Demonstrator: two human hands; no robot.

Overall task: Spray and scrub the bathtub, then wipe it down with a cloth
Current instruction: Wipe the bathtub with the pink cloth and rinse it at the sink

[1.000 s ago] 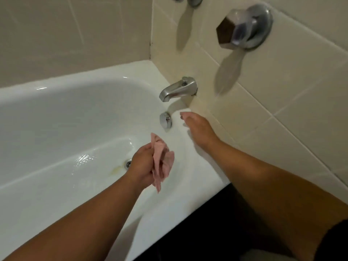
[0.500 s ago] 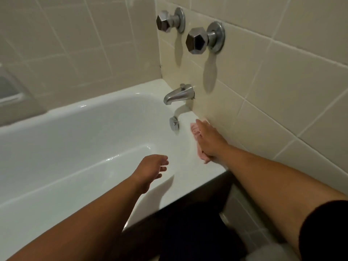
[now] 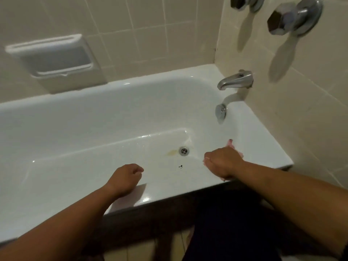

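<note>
Right hand (image 3: 224, 163) sliding cloth (image 3: 230, 143) from ledge by wall down to near corner of tub (image 3: 263, 140); left hand (image 3: 125, 178) pulling back onto near rim. Right fingers curling round pink cloth, pressing it on tub's inner slope, near drain (image 3: 184, 151). Left hand lying loosely curled, holding nothing. Wiping stage seemingly under way: floor shining wet, yellowish stain (image 3: 172, 152) and dark specks (image 3: 180, 166) remaining by drain. Cloth looking crumpled, mostly hiding under hand.
</note>
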